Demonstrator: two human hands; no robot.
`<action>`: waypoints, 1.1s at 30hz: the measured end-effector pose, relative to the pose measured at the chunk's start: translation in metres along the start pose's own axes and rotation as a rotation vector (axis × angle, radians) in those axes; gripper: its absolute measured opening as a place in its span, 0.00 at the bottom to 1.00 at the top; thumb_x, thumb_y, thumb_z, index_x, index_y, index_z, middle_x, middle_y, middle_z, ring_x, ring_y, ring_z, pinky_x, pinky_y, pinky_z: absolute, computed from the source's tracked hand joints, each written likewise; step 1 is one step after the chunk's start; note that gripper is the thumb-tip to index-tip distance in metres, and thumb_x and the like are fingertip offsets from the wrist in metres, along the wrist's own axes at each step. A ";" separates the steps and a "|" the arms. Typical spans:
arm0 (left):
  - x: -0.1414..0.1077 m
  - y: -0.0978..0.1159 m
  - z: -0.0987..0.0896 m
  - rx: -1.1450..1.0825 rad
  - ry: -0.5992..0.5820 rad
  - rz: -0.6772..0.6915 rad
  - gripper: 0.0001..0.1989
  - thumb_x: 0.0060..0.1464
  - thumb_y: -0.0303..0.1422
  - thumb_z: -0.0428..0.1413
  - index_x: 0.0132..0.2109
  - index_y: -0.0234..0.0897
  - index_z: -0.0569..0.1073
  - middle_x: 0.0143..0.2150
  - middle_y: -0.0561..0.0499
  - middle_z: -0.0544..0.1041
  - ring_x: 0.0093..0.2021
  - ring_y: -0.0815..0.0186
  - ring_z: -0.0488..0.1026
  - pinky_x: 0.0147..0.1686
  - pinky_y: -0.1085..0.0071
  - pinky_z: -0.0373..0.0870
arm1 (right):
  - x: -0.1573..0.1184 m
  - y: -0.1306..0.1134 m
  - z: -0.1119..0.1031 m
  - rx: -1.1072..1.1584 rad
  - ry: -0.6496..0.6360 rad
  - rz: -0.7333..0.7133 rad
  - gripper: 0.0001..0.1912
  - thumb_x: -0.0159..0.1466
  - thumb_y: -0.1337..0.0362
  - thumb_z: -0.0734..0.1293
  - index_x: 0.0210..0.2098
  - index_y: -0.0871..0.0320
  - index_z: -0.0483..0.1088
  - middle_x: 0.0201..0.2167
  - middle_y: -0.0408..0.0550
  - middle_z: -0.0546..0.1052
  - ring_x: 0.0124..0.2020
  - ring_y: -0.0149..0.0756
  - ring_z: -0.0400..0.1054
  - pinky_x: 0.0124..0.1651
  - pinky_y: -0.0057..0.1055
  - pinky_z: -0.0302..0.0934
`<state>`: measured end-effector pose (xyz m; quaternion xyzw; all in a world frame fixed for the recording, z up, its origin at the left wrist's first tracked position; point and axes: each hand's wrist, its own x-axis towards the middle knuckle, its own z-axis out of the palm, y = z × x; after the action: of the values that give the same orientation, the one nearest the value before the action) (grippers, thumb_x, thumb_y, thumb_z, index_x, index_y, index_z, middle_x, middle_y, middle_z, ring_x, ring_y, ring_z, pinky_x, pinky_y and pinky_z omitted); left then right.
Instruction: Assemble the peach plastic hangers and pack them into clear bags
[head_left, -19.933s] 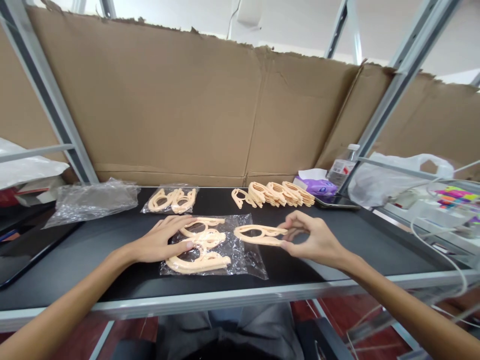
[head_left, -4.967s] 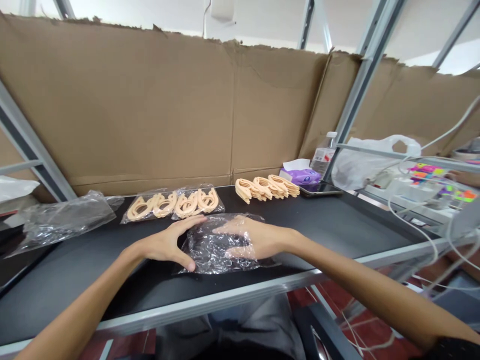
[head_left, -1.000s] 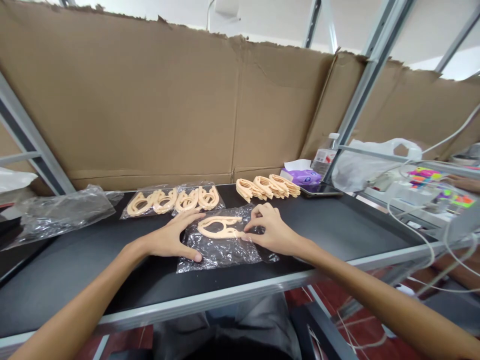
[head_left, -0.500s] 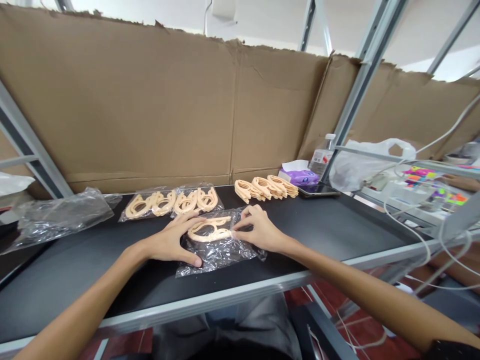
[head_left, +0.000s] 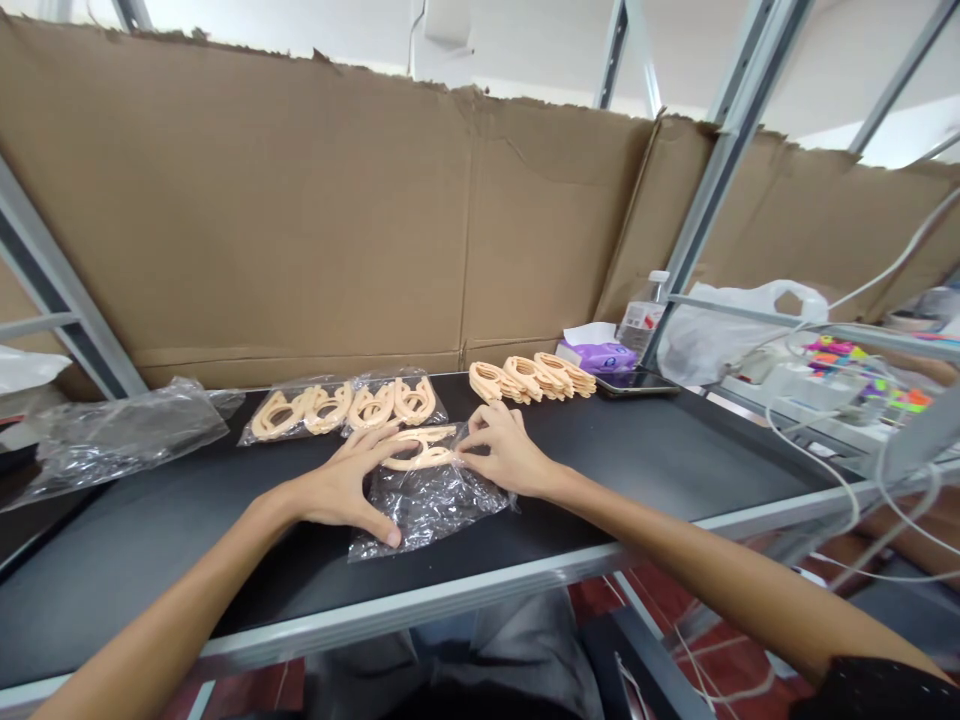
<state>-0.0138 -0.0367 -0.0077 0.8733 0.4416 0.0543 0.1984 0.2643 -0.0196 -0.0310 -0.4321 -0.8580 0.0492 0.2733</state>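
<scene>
In the head view a cream plastic piece with a round loop and a straight arm (head_left: 429, 459), like a folded hanger, lies at the far end of a clear plastic bag (head_left: 435, 510). My left hand (head_left: 346, 482) rests spread on the left of the bag, its fingertips beside the loop and the thumb on the film. At the right end of the piece my right hand (head_left: 506, 448) is closed, thumb and fingertips pinching the bag's edge. Fingers partly hide both ends of the piece.
Two bagged sets of similar pieces (head_left: 301, 410) lie behind my left hand. Loose stacks (head_left: 525, 378) stand at the back, beside a purple tissue pack (head_left: 600, 354), a phone (head_left: 637, 382) and a bottle (head_left: 643, 318). More clear bags (head_left: 135, 430) lie left; cables hang right.
The piece and my right hand have shifted slightly away from me and to the left. More bare film shows on the near side. My left hand has barely moved.
</scene>
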 end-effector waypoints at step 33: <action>-0.001 0.004 -0.002 0.030 -0.030 -0.068 0.59 0.33 0.59 0.67 0.70 0.55 0.52 0.76 0.48 0.38 0.72 0.38 0.31 0.67 0.39 0.41 | 0.017 0.063 -0.021 -0.597 0.154 0.303 0.27 0.67 0.46 0.59 0.47 0.61 0.77 0.51 0.63 0.70 0.56 0.57 0.57 0.57 0.52 0.50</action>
<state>-0.0116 -0.0393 -0.0042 0.8615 0.4687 0.0278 0.1934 0.3117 0.0292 -0.0258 -0.6180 -0.7375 -0.1969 0.1884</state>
